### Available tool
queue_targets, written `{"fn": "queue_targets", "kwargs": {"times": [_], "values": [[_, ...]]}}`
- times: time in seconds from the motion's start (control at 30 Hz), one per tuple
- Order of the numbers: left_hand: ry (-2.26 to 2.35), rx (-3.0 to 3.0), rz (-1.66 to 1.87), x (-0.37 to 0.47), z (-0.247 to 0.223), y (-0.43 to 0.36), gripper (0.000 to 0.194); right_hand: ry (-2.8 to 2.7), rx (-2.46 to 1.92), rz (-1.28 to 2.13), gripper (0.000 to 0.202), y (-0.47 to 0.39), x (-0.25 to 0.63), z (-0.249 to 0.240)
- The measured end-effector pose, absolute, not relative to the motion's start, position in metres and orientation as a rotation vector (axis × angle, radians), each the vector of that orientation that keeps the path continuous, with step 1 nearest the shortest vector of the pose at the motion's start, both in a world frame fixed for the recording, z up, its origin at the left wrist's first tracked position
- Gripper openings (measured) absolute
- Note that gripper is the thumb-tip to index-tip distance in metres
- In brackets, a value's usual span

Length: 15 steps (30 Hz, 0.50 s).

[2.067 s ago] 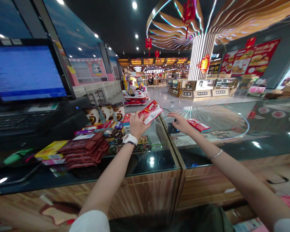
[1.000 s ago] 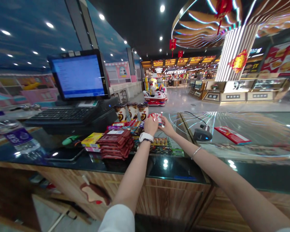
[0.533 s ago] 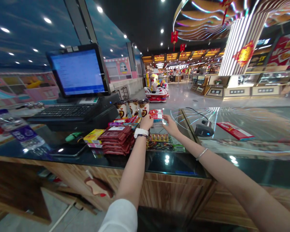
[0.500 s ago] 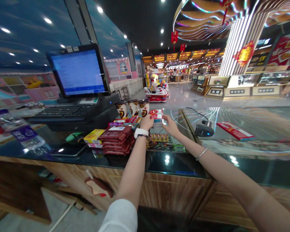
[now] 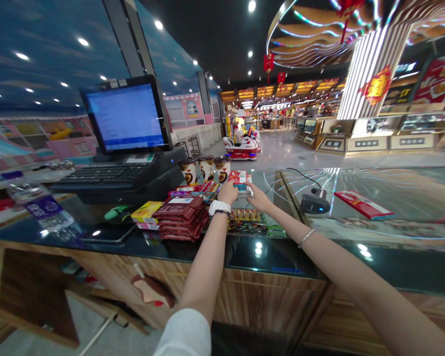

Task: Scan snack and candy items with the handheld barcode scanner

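Near the middle of the counter, a flat red-and-white packet (image 5: 239, 176) lies between my two hands. My left hand (image 5: 228, 193), with a white watch (image 5: 219, 207) on the wrist, is closed on its left near corner. My right hand (image 5: 260, 200) has its index finger against the right edge and its other fingers curled; a bangle (image 5: 306, 238) circles this forearm. Three lidded cups (image 5: 222, 169) stand just behind. To the left of my left hand are a stack of brown packets (image 5: 181, 217) and several colourful snack packs (image 5: 196, 191).
A monitor (image 5: 126, 116) and keyboard (image 5: 100, 175) stand at the left, near a water bottle (image 5: 44, 205), a phone (image 5: 107, 233) and a yellow box (image 5: 146, 213). A black scanner (image 5: 314, 201) and another red packet (image 5: 364, 204) lie on the glass at the right.
My right hand's fingers, more spread before, are now drawn in against the packet's right edge. My left hand stays at its left corner. The whole view has shifted slightly down.
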<state>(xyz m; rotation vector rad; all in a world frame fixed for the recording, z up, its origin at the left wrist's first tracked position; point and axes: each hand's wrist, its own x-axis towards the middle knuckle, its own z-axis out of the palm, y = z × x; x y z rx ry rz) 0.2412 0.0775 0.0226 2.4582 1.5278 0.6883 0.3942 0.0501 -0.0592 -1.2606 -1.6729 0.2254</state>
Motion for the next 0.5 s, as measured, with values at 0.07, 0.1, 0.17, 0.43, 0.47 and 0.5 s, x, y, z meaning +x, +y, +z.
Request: {"fn": "queue_targets", "kwargs": {"times": [0.07,0.1,0.17,0.43,0.47,0.5], "values": [[1.521,2.464,0.693,0.241,0.021,0.079,0.045,-1.673,-1.267,0.225,0.072,0.053,0.394,-0.06],[1.518,2.467,0.697,0.241,0.02,0.081,0.046,-1.672,-1.263,0.222,0.072,0.054,0.395,-0.061],[1.515,2.47,0.709,0.242,0.018,0.082,0.047,-1.672,-1.244,0.215,0.073,0.055,0.395,-0.062],[1.568,2.471,0.828,0.244,0.018,0.077,0.043,-1.682,-1.219,0.166,0.079,0.051,0.395,-0.059],[1.565,2.485,0.869,0.245,0.018,0.075,0.044,-1.686,-1.207,0.141,0.08,0.049,0.396,-0.055],[1.55,2.508,0.92,0.246,0.019,0.073,0.044,-1.694,-1.195,0.115,0.08,0.046,0.397,-0.051]]}}
